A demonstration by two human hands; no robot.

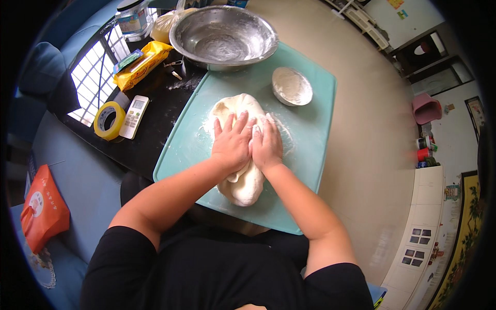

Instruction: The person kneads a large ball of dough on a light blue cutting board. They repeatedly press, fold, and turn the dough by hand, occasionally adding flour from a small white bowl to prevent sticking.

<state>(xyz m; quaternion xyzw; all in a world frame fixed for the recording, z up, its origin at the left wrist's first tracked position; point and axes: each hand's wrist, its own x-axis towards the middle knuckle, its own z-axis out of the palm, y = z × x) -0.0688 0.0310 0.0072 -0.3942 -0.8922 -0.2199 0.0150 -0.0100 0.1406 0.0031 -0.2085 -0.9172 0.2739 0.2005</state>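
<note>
A long lump of pale dough [244, 189] lies on the light green board [306, 129], with loose flour scattered round it. My left hand [232, 145] rests flat on its middle, fingers stretched out toward the far end. Close beside it, touching, my right hand [267, 148] presses on the dough's right side with its fingers extended. The hands hide the centre of the lump, and a fold shows just below them. Beyond the dough, at the right, stands a small bowl [292, 86] holding white flour.
A large flour-dusted metal bowl [223, 36] overlaps the board's far edge. On the black table to the left are yellow tape [109, 121], a white remote control [134, 118], a yellow packet [143, 65] and a lidded jar [133, 20]. An orange bag [44, 212] lies on the blue sofa.
</note>
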